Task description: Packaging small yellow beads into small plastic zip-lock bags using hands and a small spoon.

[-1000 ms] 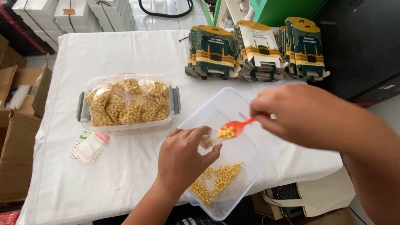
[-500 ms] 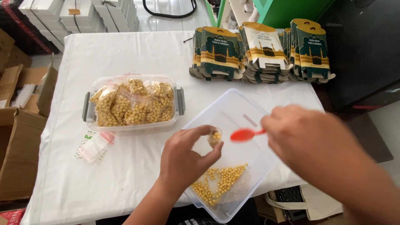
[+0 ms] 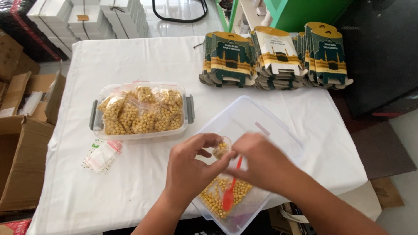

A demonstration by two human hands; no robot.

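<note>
A small, limp bag (image 3: pixel 221 148), light and slippery, is pinched at its mouth by left hand (image 3: pixel 189 167) and right hand (image 3: pixel 257 161); pinching the rim seems best

A tub of filled bags (image 3: pixel 141 111) is sitting mid-surface (image 3: pixel 143 56); flat cartons (image 3: pixel 276 56) are lying along its far edge; an open tub (image 3: pixel 278 135) is overhanging its near edge.

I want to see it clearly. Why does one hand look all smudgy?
Head view: the right hand is motion-blurred, the left hand sharper; daylight is soft, with glare on the floor tiles and pale reflections on the clear tub.
</note>
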